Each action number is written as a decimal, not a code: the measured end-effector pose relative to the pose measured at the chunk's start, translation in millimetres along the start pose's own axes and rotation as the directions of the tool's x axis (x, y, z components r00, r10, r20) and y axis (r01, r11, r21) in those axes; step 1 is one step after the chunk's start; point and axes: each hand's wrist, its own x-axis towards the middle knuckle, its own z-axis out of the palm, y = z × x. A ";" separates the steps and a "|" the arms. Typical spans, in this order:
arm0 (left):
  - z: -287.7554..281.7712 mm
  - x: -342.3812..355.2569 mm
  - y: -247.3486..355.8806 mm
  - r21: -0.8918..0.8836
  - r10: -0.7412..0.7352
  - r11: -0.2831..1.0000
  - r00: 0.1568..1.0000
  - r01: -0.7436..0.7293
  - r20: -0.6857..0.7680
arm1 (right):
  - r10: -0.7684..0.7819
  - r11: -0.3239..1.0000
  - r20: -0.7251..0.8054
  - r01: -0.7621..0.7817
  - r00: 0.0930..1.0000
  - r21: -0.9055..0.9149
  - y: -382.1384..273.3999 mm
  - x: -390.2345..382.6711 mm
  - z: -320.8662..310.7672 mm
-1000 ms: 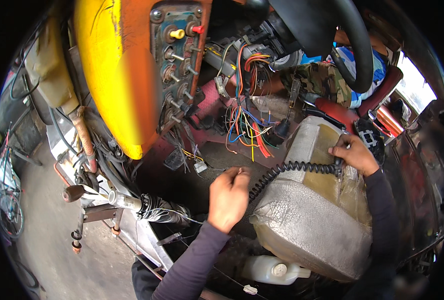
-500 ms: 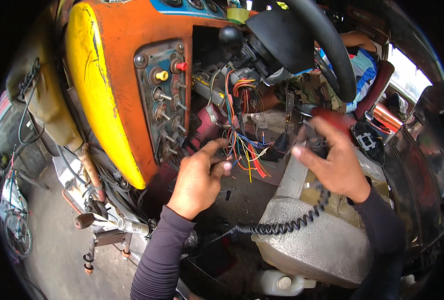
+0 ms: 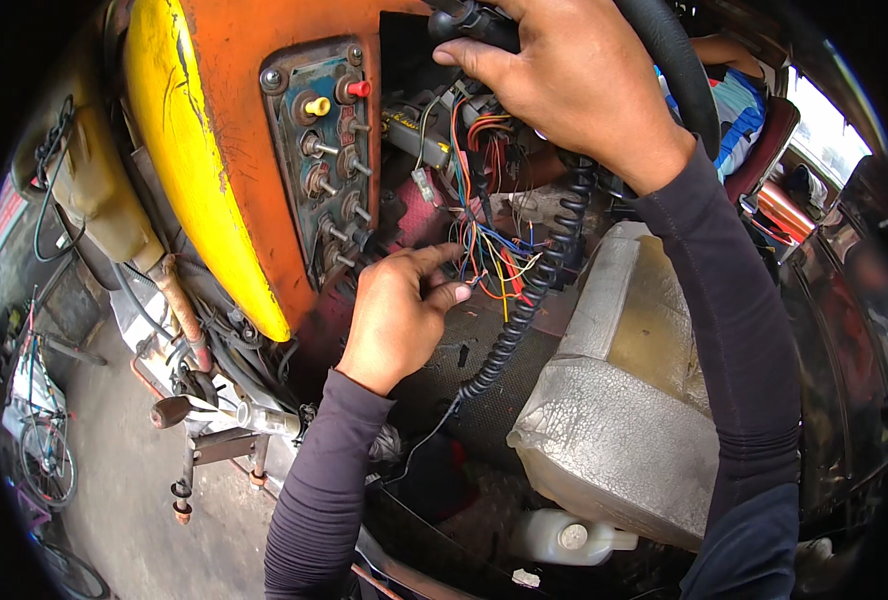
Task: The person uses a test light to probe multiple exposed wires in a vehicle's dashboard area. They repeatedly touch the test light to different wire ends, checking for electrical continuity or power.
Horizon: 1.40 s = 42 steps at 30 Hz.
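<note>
A bundle of loose multicoloured wires (image 3: 494, 245) hangs below the steering column, some ends bare. My left hand (image 3: 399, 315) is at its left side, thumb and forefinger closed on a thin wire. Higher up, my right hand (image 3: 584, 85) reaches to the steering column, fingers curled round a black tool that is mostly hidden. A black coiled cord (image 3: 504, 345) runs down from beneath that hand, passing in front of the wires' right side. A small pale connector (image 3: 423, 185) dangles at the upper left of the bundle.
An orange dash panel (image 3: 234, 110) with yellow trim (image 3: 179, 160) carries toggle switches (image 3: 321, 145). The steering wheel (image 3: 679, 75) stands upper right. A worn silver-grey padded box (image 3: 614, 400) is at right, a white jug (image 3: 569, 537) below. Another person (image 3: 744, 110) sits beyond the wheel.
My right hand has risen from above the padded box to the steering column, drawing the coiled cord up and straighter. My left hand stays at the wires. The view has shifted slightly.
</note>
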 end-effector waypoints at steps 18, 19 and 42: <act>15.9 22.8 -6.2 0.105 0.096 0.989 0.990 -0.107 0.104 | 0.153 0.715 0.940 -0.691 0.303 0.107 -41.9 -136.8 -24.3; 15.1 23.2 -4.5 0.103 0.100 0.988 0.990 -0.111 0.103 | 0.171 0.664 0.915 -0.728 0.367 0.168 -40.5 -143.2 -21.1; 16.5 17.2 -18.9 -0.157 -0.097 0.982 0.993 0.106 0.060 | 0.245 0.681 0.910 -0.727 0.335 0.084 -52.6 -138.8 14.8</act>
